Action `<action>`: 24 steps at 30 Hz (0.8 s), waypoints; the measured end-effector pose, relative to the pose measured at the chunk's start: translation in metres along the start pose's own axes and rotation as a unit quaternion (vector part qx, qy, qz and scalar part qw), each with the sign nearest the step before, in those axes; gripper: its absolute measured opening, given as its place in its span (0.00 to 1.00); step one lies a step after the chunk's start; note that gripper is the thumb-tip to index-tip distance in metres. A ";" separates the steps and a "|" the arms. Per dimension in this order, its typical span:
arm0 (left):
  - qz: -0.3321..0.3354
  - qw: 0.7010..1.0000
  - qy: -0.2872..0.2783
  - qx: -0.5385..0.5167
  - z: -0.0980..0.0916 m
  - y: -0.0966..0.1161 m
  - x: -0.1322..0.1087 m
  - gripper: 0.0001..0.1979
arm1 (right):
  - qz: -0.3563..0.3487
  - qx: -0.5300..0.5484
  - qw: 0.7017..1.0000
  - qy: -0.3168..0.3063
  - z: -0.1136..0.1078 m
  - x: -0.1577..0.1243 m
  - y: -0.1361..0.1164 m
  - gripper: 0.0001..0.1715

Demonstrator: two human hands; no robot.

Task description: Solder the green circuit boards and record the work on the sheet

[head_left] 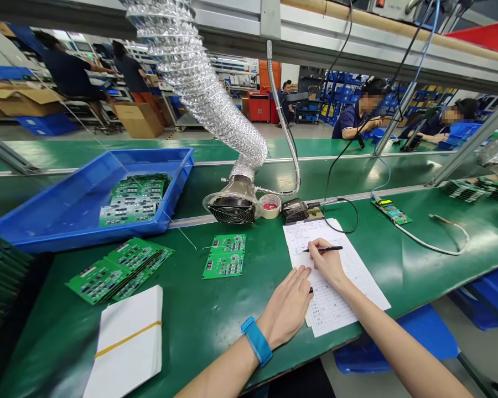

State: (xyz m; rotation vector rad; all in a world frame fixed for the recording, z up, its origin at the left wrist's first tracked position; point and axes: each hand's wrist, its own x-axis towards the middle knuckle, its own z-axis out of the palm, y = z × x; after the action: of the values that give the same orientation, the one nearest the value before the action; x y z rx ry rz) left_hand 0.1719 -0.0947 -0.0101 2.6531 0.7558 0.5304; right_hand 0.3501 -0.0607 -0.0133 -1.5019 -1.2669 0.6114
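My right hand (326, 262) is shut on a black pen (322, 249), its tip on a printed paper form (336, 276). My left hand (286, 307) lies flat at the form's lower left edge, fingers together, holding nothing. A blue wrist strap (256, 341) circles my left wrist. Left of my hands lie green circuit boards (226, 256) in a small pair, with a larger overlapping group (120, 269) beyond them. A white paper stack (128, 342) bound by a yellow band sits near the bench's front edge.
A blue tray (89, 199) holds green boards at the back left. A silver fume duct (195, 72) ends in a fan nozzle (232, 202) behind the form. A tape roll (269, 205), a lit test board (392, 211) and cables sit nearby. Co-workers (359, 110) sit across the bench.
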 end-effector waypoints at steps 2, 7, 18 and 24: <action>0.000 1.000 0.003 -0.003 0.001 -0.001 0.000 0.15 | -0.003 -0.015 1.000 0.000 0.001 -0.003 0.002 0.22; 0.003 1.000 0.017 -0.006 0.004 -0.002 -0.002 0.15 | -0.014 -0.044 0.999 0.006 0.003 -0.006 0.004 0.24; 0.005 1.000 0.023 0.014 0.003 -0.002 -0.002 0.11 | -0.042 -0.094 0.995 -0.003 0.004 -0.005 0.008 0.24; 0.012 0.999 0.025 0.021 0.005 -0.002 -0.002 0.12 | -0.043 -0.102 0.994 0.005 0.004 -0.006 0.009 0.24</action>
State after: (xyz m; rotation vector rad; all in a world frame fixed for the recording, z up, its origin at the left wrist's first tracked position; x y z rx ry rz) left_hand 0.1714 -0.0950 -0.0159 2.7001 0.7594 0.5946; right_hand 0.3484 -0.0641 -0.0237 -1.6042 -1.4119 0.4269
